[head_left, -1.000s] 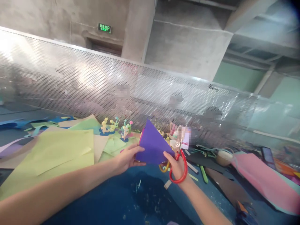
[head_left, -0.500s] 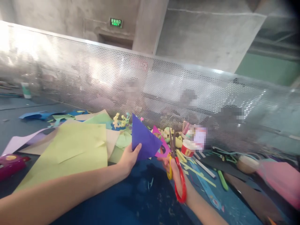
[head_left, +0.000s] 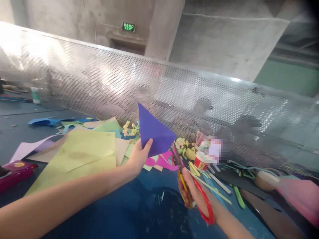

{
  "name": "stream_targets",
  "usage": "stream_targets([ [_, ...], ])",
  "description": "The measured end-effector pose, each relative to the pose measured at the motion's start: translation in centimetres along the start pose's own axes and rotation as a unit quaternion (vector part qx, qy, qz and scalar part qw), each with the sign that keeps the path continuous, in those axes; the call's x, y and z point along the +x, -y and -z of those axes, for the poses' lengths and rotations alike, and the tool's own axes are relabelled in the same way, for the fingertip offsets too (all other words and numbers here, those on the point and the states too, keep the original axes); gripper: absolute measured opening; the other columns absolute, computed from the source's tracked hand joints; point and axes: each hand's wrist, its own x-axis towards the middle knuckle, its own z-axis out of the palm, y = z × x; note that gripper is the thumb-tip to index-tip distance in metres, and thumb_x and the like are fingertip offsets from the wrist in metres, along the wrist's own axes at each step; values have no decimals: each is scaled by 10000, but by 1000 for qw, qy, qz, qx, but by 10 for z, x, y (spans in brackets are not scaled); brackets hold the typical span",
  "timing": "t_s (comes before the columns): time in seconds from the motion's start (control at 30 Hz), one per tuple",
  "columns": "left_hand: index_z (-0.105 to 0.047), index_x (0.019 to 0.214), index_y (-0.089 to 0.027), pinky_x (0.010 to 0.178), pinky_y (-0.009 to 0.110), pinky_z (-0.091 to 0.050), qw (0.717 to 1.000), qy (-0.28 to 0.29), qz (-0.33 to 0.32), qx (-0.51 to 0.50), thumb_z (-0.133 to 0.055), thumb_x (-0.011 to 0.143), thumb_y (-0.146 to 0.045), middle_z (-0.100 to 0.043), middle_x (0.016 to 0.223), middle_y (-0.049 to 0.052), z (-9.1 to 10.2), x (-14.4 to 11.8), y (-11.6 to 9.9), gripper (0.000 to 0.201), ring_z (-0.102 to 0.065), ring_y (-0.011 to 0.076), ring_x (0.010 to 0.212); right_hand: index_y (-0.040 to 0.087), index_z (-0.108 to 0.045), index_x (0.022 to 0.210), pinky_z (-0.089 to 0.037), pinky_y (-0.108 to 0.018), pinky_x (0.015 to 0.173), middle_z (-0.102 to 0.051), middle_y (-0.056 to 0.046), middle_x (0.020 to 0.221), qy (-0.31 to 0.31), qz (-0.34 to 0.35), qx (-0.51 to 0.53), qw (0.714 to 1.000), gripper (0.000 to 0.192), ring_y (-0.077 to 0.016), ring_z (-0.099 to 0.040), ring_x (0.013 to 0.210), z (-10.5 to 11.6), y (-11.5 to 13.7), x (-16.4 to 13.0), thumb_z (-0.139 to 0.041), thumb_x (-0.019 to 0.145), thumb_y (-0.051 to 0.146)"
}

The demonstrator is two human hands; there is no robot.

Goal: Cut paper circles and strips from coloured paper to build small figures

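Note:
My left hand (head_left: pixel 141 154) pinches a purple sheet of paper (head_left: pixel 156 132) by its lower left edge, thumb on the near face. The paper looks folded into a triangle and is held up above the table. In my right hand (head_left: pixel 190 187) is a pair of scissors (head_left: pixel 206 207) with one red and one yellow handle loop. Their blades are parted a little and point up at the paper's lower right corner; whether they touch it I cannot tell. Behind and below the purple paper lie magenta paper scraps (head_left: pixel 165 161).
Yellow-green paper sheets (head_left: pixel 92 149) lie at left, beside a magenta tool (head_left: pixel 17 174). A red and white tub (head_left: pixel 201 161), paper strips and a green stick (head_left: pixel 239 197) are at right. A perforated metal screen (head_left: pixel 99 76) runs along the back, with blurred figures beyond it.
The purple paper has risen slightly and turned a little. The scissors have swung from upright to leaning left, their tips now at the paper's right corner. The magenta piece now lies lower, behind the paper.

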Motion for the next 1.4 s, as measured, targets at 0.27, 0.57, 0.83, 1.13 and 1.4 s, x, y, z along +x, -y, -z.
stream_targets([
  [0.27,-567,1113,-189,931,346,-452,996,79,20,-25,-545,808,-431,-633,1143,50,-7,-11,-4,390,-573,225,1061,218,-480,637,-435,-271,499,-419,30,526,84,-29,-19,996,457,-129,-451,460,-1,19,-11,-384,786,639],
  [0.57,-535,1152,-195,950,368,-442,993,96,25,-56,-544,817,-420,-615,1173,56,-7,-12,-6,404,-566,224,1073,214,-377,580,-364,-258,438,-325,51,469,79,14,5,997,498,-102,-359,399,-7,16,-13,-287,837,632],
  [0.83,-548,1138,-202,902,346,-479,992,80,57,-82,-583,794,-419,-651,1106,56,-9,-17,-10,408,-613,208,988,218,-315,538,-181,-248,356,-252,57,440,0,-53,22,998,548,-73,-249,328,-20,10,-18,-277,793,702],
  [1.13,-583,1096,-168,880,341,-495,978,121,103,-132,-670,736,-354,-649,1115,89,-8,-16,-16,414,-631,216,961,221,-383,581,-446,-310,541,-468,5,508,79,-6,66,995,520,-153,-510,495,-18,18,-21,-261,821,666],
  [1.4,-589,1091,-173,843,309,-505,975,158,119,-101,-686,719,-338,-650,1116,78,-8,-14,-17,419,-626,215,976,213,-455,670,-438,-350,832,-601,-48,799,99,12,31,995,486,-204,-574,859,-2,15,-14,-289,832,639],
])
